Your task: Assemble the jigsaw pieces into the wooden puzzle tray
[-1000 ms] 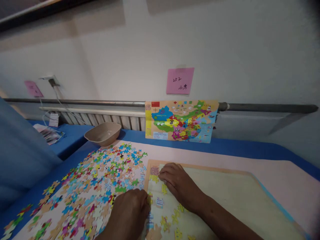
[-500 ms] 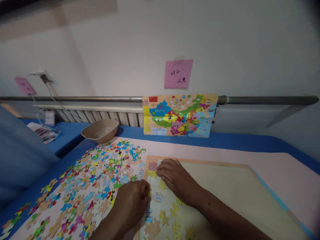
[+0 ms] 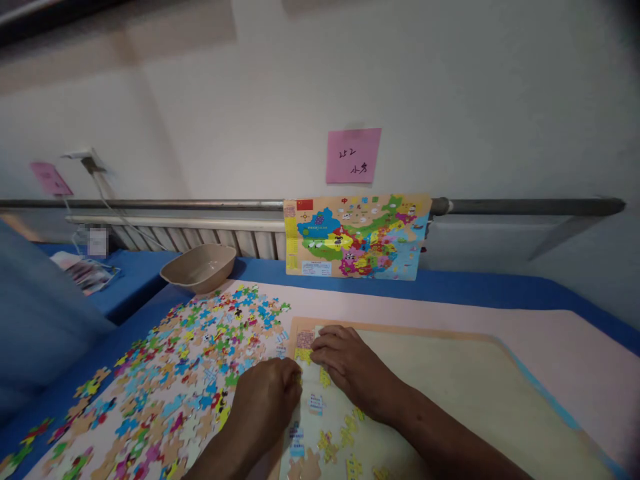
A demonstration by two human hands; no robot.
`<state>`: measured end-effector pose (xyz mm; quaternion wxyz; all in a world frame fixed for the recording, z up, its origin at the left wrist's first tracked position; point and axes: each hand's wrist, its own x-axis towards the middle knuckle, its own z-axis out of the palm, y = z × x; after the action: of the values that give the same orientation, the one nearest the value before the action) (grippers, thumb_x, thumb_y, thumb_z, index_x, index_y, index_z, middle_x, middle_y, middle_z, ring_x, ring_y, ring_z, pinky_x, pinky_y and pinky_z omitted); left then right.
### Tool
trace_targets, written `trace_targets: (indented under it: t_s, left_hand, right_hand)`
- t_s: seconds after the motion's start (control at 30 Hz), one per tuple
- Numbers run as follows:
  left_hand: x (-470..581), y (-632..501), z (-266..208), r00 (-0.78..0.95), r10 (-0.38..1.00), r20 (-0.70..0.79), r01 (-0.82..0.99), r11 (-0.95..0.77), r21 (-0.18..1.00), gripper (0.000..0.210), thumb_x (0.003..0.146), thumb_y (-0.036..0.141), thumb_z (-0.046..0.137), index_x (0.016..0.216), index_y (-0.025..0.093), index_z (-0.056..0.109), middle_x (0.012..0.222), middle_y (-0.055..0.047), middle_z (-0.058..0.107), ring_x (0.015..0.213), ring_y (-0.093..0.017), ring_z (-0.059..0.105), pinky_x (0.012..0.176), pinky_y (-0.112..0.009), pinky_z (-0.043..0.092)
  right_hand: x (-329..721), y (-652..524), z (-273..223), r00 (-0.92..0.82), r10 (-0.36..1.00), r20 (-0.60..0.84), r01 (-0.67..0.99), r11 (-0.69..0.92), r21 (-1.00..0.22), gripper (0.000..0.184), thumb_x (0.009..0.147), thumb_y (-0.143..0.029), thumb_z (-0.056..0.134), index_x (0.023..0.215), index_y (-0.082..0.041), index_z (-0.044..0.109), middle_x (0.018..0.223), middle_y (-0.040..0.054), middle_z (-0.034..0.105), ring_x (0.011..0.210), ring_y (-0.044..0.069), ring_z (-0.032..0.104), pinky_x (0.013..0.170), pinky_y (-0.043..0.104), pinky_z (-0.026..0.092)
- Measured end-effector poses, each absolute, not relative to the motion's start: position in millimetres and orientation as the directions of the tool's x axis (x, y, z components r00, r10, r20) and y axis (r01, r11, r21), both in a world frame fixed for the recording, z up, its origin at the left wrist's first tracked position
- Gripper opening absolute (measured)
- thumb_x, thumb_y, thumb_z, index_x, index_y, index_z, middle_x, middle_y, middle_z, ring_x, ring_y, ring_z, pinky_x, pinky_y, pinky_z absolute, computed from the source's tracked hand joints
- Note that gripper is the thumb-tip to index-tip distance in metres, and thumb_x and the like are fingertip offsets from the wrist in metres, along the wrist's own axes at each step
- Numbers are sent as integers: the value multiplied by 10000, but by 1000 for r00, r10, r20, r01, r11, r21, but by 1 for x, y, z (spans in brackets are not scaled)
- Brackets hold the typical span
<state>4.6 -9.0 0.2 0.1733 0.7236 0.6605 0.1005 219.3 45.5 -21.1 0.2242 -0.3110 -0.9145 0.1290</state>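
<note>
Head view: the left hand (image 3: 265,403) has edged up the puzzle board (image 3: 475,387), clenched fingers bringing a yellow piece (image 3: 299,377) nearer the right hand (image 3: 355,370), whose grip I cannot tell.

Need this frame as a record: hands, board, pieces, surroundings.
left hand: curled at left edge of board; grip hidden
right hand: fingers near board's upper-left corner, beside yellow pieces
board: peach upper border, blue right border
loose pieces: mixed colours, spread left of board
map sheet: upright beyond board
bowl: beige, beyond loose pieces
pink note: above map sheet
</note>
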Motion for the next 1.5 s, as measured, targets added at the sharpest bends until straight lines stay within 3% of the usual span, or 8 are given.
trace_targets:
  t_s: [0.2,0.47,0.67,0.97,1.17,1.5]
  left_hand:
    - [7,-10,-2,74,993,-88,907,-31,420,275,893,143,633,1051,294,800,895,12,777,869,-183,688,733,-266,344]
    - [2,-10,-7,74,997,-14,918,-63,392,124,831,134,622,750,223,650,737,29,663,711,-147,577,647,-282,238]
    - [-4,-7,-4,101,995,-15,909,-87,407,166,862,136,556,740,230,618,689,40,618,669,-136,546,626,-282,211]
    - [-1,-8,-1,99,992,-73,911,-61,408,120,816,188,616,717,224,559,664,49,592,654,-136,540,613,-282,209]
    - [2,-7,6,122,984,-128,929,-68,363,62,858,218,627,823,249,666,767,33,697,782,-167,651,643,-280,253]
    - [-2,-17,7,145,974,-173,931,-75,357,132,859,225,665,954,271,744,809,25,731,814,-182,674,665,-282,298]
  right_hand:
    - [219,45,-21,-702,621,349,500,778,-379,271,985,-91,548,1098,-257,729,1222,34,741,1239,264,547,1091,463,426]
    - [221,46,-23,-655,641,400,485,763,-427,267,981,-95,517,1092,-239,712,1192,59,722,1207,258,559,1079,476,432]
    - [227,52,-26,-470,692,548,441,722,-533,252,1054,-162,462,1120,-244,690,1158,79,717,1163,248,593,1038,459,468]
    - [231,56,-26,-299,767,568,441,639,-631,231,1069,-217,460,1059,-248,689,1111,81,708,1110,255,609,978,448,512]
    - [232,59,-31,-314,743,592,412,668,-620,222,1064,-201,474,1060,-257,689,1094,68,706,1099,251,608,972,451,501]
    - [231,58,-32,-309,745,591,404,665,-628,223,1035,-161,488,1065,-248,692,1092,59,718,1101,246,607,980,450,492]
